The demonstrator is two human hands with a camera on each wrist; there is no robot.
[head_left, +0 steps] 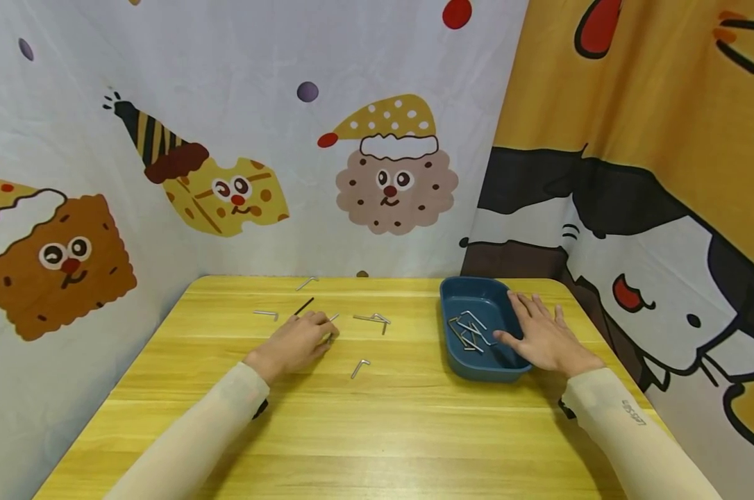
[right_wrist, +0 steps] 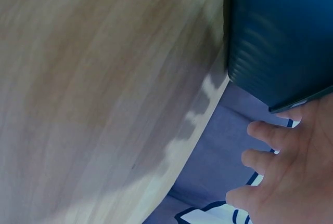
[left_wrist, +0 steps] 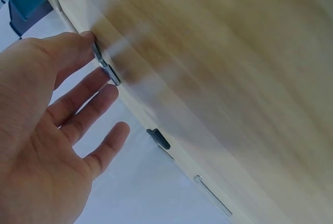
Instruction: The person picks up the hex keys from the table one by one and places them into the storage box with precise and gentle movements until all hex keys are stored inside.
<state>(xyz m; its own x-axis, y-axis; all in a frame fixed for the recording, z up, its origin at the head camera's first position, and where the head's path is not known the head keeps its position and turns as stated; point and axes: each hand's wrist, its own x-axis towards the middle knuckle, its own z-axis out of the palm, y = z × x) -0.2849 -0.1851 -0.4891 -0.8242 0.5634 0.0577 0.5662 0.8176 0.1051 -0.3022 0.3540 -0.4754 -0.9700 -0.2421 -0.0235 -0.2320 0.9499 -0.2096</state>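
Note:
Over the left-middle of the table, my left hand (head_left: 298, 342) pinches an L-shaped hex key (left_wrist: 106, 70) between thumb and fingers, close to the tabletop. The fingers partly cover this key. Just beyond that hand lies a black hex key (head_left: 305, 305). Silver hex keys lie around it: one to the left (head_left: 266, 313), one at the back (head_left: 306, 282), one nearer the front (head_left: 360, 368), and an overlapping group (head_left: 373, 319) to the right. My right hand (head_left: 548, 337) rests on the right rim of a blue bin (head_left: 477, 371), fingers spread, thumb over the inside.
Several hex keys (head_left: 471, 332) lie in a heap inside the bin. The yellow wood-grain table (head_left: 377, 430) ends at the back against a printed curtain (head_left: 252, 90). Another curtain (head_left: 677, 243) hangs along the right side.

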